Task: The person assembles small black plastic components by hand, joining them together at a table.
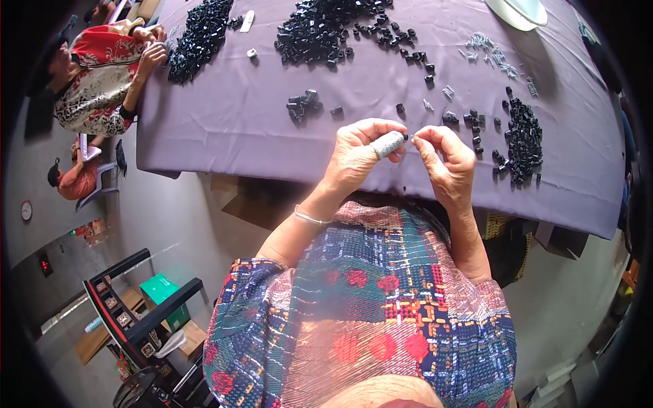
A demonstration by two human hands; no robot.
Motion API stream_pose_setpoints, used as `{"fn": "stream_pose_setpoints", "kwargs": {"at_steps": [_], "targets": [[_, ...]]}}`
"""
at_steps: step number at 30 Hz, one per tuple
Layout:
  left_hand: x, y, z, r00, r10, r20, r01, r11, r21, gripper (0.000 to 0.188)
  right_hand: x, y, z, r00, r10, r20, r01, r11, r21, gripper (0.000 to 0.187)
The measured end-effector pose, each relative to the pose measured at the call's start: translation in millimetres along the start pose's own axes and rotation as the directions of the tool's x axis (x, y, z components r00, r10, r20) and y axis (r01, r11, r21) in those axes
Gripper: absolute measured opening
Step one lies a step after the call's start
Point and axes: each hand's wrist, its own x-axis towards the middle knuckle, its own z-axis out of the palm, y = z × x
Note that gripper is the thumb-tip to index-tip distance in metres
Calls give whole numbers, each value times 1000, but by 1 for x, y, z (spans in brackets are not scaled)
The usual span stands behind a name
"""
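Observation:
My left hand point(352, 158) is closed in a pinch on a small black plastic piece point(406, 137), mostly hidden by the fingers. A grey wrap point(388, 143) covers its thumb. Close by on the right, my right hand point(449, 163) pinches a tiny silvery metal piece point(413, 138), perhaps a screw or pin, pointed toward the black piece. Whether the two touch cannot be made out. Both hands are over the near edge of the table. Beyond them lie a single black piece point(400, 108) and a few thin silvery metal pieces point(428, 105).
A purple cloth point(224, 129) covers the table. Black pieces form a big heap point(320, 34), a left heap point(197, 41), a small cluster point(303, 105) and a right pile point(524, 139). Loose metal pieces point(486, 47) lie near a pale bowl point(520, 12). Another person point(102, 75) works at the left end.

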Motion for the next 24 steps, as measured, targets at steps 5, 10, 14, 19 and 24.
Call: {"fn": "stream_pose_setpoints", "kwargs": {"at_steps": [5,10,14,19,24], "targets": [[-5,-3,3,999,38,-37,-36,998,48,18,-4,-3,3,1000,-19,13,20,998,-64,10],[-10,-8,3,997,62,-53,-56,993,101,17,-6,-4,4,1000,12,22,-9,996,-94,10],[-12,-15,3,990,128,-56,-118,981,153,16,-9,-5,7,999,23,41,-18,992,-122,10],[-15,-25,-6,996,34,-77,-29,998,57,16,-13,5,10,981,167,103,-169,986,9,9],[-16,-28,-5,996,-14,-89,9,999,-50,17,-13,8,9,988,117,103,-123,991,54,7]]}}
